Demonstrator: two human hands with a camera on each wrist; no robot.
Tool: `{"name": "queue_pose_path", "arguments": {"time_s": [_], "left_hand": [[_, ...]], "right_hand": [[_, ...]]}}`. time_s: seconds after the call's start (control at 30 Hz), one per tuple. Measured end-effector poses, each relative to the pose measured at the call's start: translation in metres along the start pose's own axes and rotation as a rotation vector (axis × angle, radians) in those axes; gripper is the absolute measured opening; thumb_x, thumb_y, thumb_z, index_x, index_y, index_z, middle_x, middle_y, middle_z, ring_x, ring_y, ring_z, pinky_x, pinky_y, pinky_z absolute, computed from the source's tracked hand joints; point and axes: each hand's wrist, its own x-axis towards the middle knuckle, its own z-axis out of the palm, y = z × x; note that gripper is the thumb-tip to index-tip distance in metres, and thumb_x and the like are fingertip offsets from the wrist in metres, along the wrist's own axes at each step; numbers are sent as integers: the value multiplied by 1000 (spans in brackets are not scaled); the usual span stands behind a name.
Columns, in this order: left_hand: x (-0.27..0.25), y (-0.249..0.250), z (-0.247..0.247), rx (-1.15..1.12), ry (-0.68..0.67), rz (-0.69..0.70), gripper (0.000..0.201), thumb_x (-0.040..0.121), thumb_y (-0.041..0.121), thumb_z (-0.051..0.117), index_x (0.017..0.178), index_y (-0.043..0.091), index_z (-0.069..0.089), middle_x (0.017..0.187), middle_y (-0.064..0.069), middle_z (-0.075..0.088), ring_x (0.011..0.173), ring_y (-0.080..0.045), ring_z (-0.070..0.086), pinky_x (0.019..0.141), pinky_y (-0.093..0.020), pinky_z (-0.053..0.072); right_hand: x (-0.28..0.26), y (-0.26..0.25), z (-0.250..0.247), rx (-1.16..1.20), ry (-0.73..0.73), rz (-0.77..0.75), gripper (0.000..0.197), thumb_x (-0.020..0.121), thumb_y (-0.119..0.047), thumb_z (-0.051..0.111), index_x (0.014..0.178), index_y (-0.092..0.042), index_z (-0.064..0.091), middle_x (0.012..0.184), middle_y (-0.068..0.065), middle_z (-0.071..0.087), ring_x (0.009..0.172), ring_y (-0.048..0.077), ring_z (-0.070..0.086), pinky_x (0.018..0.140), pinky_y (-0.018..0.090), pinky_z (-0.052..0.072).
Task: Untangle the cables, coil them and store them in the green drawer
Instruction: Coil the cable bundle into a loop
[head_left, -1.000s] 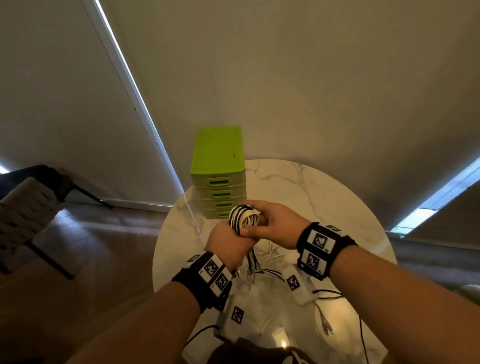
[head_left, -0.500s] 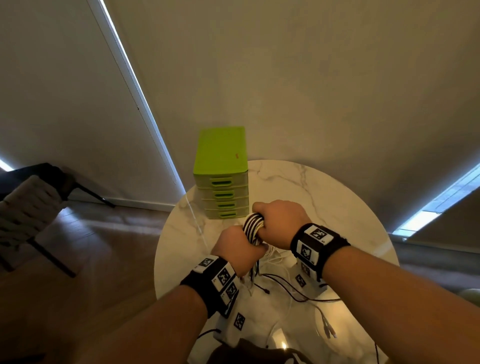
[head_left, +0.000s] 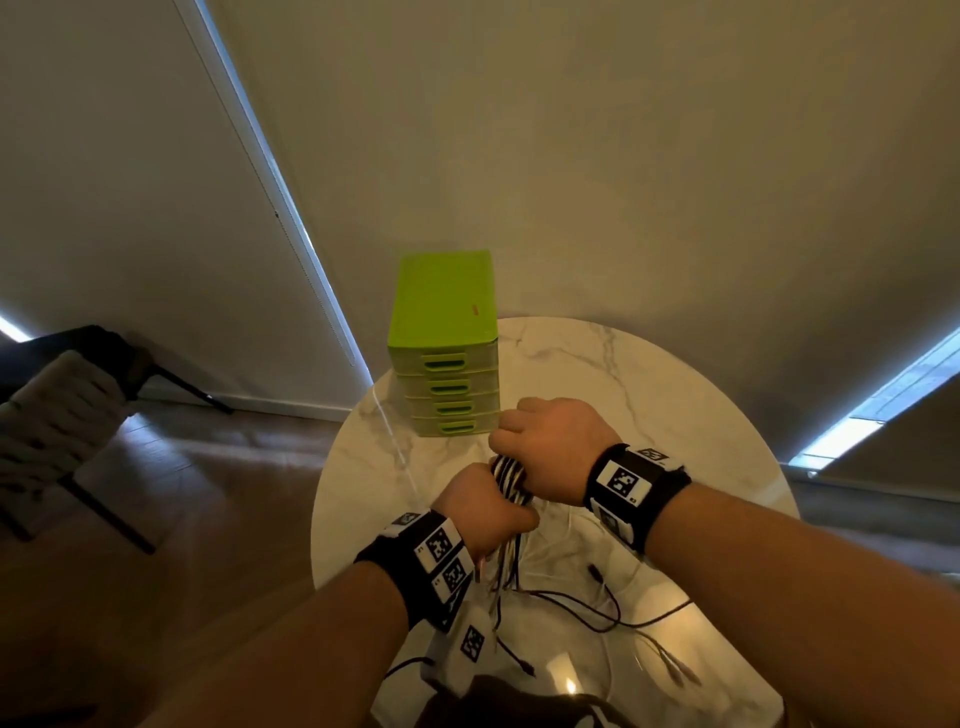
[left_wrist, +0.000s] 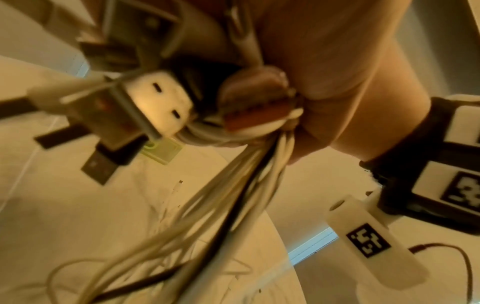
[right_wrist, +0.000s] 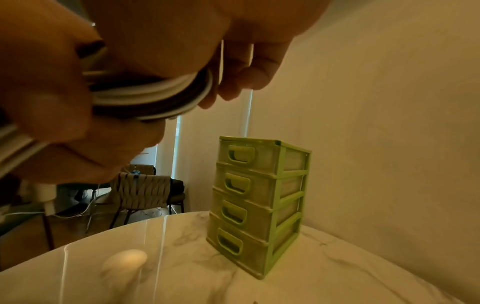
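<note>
A bundle of black and white cables (head_left: 510, 479) is held above the round marble table (head_left: 649, 395) between both hands. My left hand (head_left: 480, 512) grips the bundle from below, and loose ends with USB plugs (left_wrist: 109, 123) hang past it. My right hand (head_left: 545, 441) grips the coiled top (right_wrist: 155, 96) of the same bundle. The green drawer unit (head_left: 444, 358) has several drawers, all pushed in, and stands just beyond my right hand's knuckles. More loose cables (head_left: 597, 608) lie on the table under my wrists.
White tagged blocks (head_left: 467, 644) lie on the table near its front edge. A woven chair (head_left: 57, 415) stands on the wooden floor at the left. The wall rises right behind the table.
Both hands moved right and a little toward the drawer unit with the bundle. My right hand turned over the coil, which now shows less between the hands.
</note>
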Motion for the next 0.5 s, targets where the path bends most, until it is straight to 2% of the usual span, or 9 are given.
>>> {"name": "queue_pose_path", "arguments": {"time_s": [0.07, 0.17, 0.23, 0.33, 0.4, 0.5], "left_hand": [[0, -2, 1, 48, 11, 2, 23, 73, 28, 74, 69, 25, 52, 62, 4, 55, 53, -11, 51, 48, -25, 37], [3, -3, -2, 100, 45, 8, 19, 69, 34, 69, 75, 24, 55, 70, -1, 61, 65, -20, 61, 54, -29, 44], [5, -2, -3, 98, 56, 2, 15, 75, 28, 70, 76, 17, 61, 71, -4, 64, 67, -23, 63, 58, -35, 48], [8, -2, 1, 43, 61, -53, 20, 79, 23, 67, 72, 6, 62, 60, -5, 56, 50, -19, 50, 52, -32, 40], [7, -3, 4, 98, 58, -58, 15, 81, 24, 66, 77, 10, 62, 62, -1, 54, 51, -14, 46, 52, -28, 37], [3, -9, 4, 74, 80, -56, 11, 78, 28, 66, 82, 18, 62, 71, 4, 61, 63, -15, 57, 58, -29, 46]], "right_hand": [[1, -4, -4, -36, -65, 70, 21, 85, -33, 62, 104, -24, 62, 85, 0, 66, 78, 28, 63, 56, 31, 40], [4, -7, -9, -43, -109, 238, 21, 99, -41, 47, 107, -24, 56, 76, 2, 61, 65, 28, 53, 52, 29, 31], [9, -9, -13, -13, -145, 347, 18, 98, -36, 49, 104, -22, 58, 79, 2, 63, 65, 28, 51, 54, 31, 34], [16, -9, -11, 148, -323, 535, 16, 91, -24, 53, 97, -18, 66, 85, 6, 63, 73, 27, 56, 64, 33, 44], [20, -9, -3, 304, -415, 629, 12, 91, -18, 54, 90, -15, 65, 89, 7, 64, 77, 27, 59, 68, 33, 47], [21, -9, 7, 455, -490, 665, 15, 94, -12, 52, 95, -7, 67, 105, 15, 70, 84, 28, 60, 71, 32, 45]]}}
